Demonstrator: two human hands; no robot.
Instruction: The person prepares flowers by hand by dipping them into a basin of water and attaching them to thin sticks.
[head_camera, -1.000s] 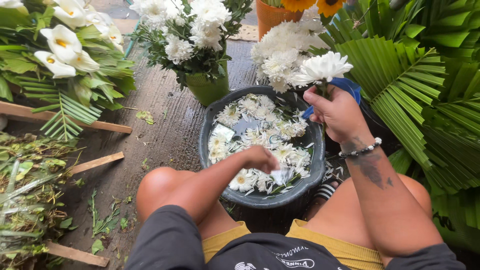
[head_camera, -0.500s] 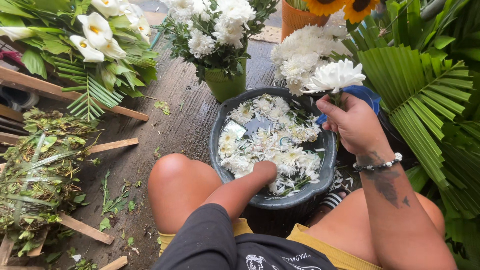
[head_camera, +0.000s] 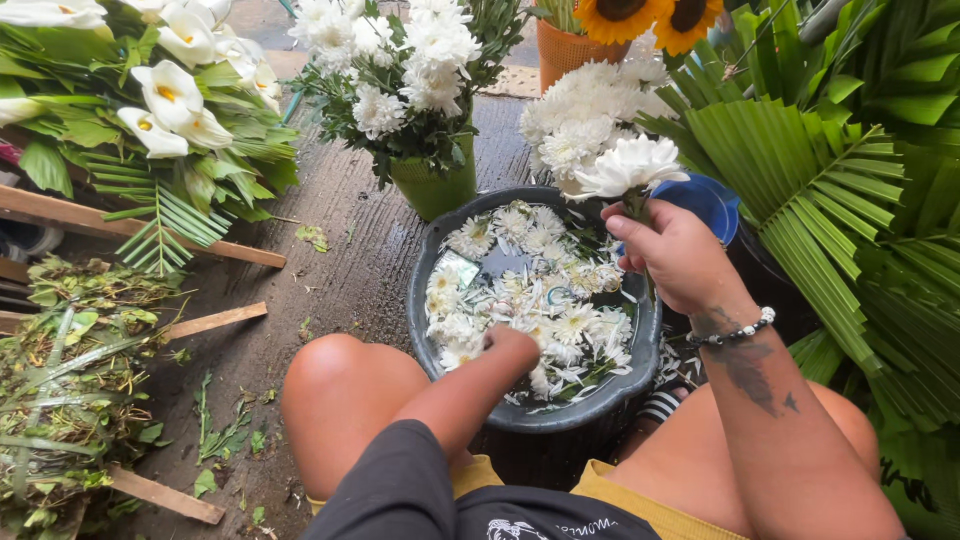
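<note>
Since the earlier frame, only the view has shifted a little; both hands keep their places and the left hand stays down among the blooms.

Head view: the left hand (head_camera: 512, 345) reaches down into the dark basin (head_camera: 428, 330), which sits on the ground between the person's knees, close enough that neither arm has to stretch. Its fingers are buried among the floating white chrysanthemum heads (head_camera: 530, 295), so I cannot tell whether they are closed on one or spread apart. The blooms lie loose on the water, likely to keep them fresh.

The right hand (head_camera: 672, 255) is raised over the basin's far right rim, fingers clamped round the stem of a single white chrysanthemum (head_camera: 630, 165), held upright with the head on top so the petals stay clear of the water and of the palm. A beaded bracelet (head_camera: 740, 328) circles that wrist.

Behind the basin stands a green pot of white flowers (head_camera: 435, 185), with a bunch of white chrysanthemums (head_camera: 575, 115) to its right. Calla lilies (head_camera: 170, 95) lie at the upper left, palm fronds (head_camera: 810, 180) fan out on the right, and trimmed green scraps (head_camera: 70, 370) are heaped to the left, out of the way of the work.
</note>
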